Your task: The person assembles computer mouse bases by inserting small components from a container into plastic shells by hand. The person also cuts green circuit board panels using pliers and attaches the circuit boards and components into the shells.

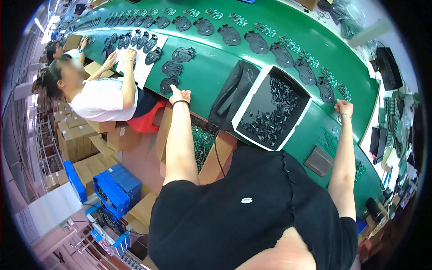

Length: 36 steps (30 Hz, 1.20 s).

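Green bench (202, 77), black shell (167, 84) at left hand (181, 95)

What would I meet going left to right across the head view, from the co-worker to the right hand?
Co-worker in white → left hand → black fabric pouch → white-rimmed tray → rightmost black shell → right hand.

Head view: left fisheye unit of a head-worn pair, facing down and forward. Wearer's torso (225, 220) lies close below the lens; left hand (180, 95), right hand (344, 107) and desk (200, 76) lie farther out. Edges curve toward the rim.
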Tool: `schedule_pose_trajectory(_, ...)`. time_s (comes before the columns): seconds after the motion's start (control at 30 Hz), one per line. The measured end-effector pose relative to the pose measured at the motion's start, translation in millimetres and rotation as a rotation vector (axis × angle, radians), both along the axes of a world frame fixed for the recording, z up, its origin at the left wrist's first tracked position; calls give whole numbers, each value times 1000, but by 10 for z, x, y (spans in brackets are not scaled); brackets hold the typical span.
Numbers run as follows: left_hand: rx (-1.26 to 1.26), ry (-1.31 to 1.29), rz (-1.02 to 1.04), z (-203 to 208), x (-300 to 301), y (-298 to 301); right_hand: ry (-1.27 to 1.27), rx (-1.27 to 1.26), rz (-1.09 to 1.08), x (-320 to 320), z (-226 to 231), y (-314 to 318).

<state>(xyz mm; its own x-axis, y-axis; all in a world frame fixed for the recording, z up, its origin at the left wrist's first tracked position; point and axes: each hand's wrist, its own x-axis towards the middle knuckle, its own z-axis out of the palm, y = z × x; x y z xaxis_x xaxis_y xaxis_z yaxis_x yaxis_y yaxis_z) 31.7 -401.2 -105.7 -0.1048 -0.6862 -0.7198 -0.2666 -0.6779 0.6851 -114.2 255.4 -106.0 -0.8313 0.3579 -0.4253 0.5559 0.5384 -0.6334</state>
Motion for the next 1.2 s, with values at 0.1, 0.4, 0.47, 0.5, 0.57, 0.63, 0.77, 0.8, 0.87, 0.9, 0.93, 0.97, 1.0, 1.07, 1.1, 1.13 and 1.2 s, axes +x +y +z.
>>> schedule_pose_trajectory(0.1, 36, -103, 101, -6, -136, -213, 290, -72, 96, 109, 464, -374)
schedule_pose_trajectory(0.4, 251, 21, 98, -363, -60, -494, 63, 517, 1495, 1292, 1059, -2240)
schedule_pose_trajectory(0.47, 126, -9, 169, -370, 97, -396, 88, 434, 1547, 1425, 889, -2270)
schedule_pose_trajectory(0.5, 44, -73, 143, -233, 81, -201, 73, 435, 1532, 1461, 795, -2257)
schedule_pose_trajectory(0.57, -47, -93, 105, 8, 193, 26, 104, 452, 1527, 1508, 722, -2258)
schedule_pose_trajectory(0.63, -93, -2, 56, 19, 354, 51, 76, 331, 1447, 1477, 743, -2256)
schedule_pose_trajectory(0.77, -133, 226, 43, -51, 637, -16, 70, 176, 1295, 1408, 811, -2302)
schedule_pose_trajectory(0.8, -137, 285, 33, -44, 673, 5, 78, 146, 1277, 1395, 825, -2298)
schedule_pose_trajectory(0.87, -164, 352, -18, -10, 726, 82, 149, 59, 1233, 1367, 832, -2267)
schedule_pose_trajectory(0.9, -158, 388, -59, 76, 720, 124, 215, -49, 1139, 1370, 811, -2235)
schedule_pose_trajectory(0.93, -148, 424, -100, 162, 704, 164, 283, -151, 1041, 1367, 792, -2209)
schedule_pose_trajectory(0.97, -175, 447, -145, 349, 662, 278, 62, -390, 855, 1338, 840, -2196)
schedule_pose_trajectory(1.0, -198, 473, -186, 588, 611, 422, -148, -620, 651, 1297, 926, -2183)
schedule_pose_trajectory(1.07, -200, 566, -306, 1002, 508, 701, -289, -1040, 390, 1257, 1089, -2113)
schedule_pose_trajectory(1.1, -190, 592, -374, 1197, 442, 869, -305, -1153, 318, 1246, 1200, -2069)
schedule_pose_trajectory(1.13, -160, 647, -433, 1342, 384, 1030, -318, -1269, 249, 1236, 1257, -2017)
schedule_pose_trajectory(1.2, -129, 686, -566, 1554, 273, 1354, -308, -1368, 225, 1256, 1299, -1911)
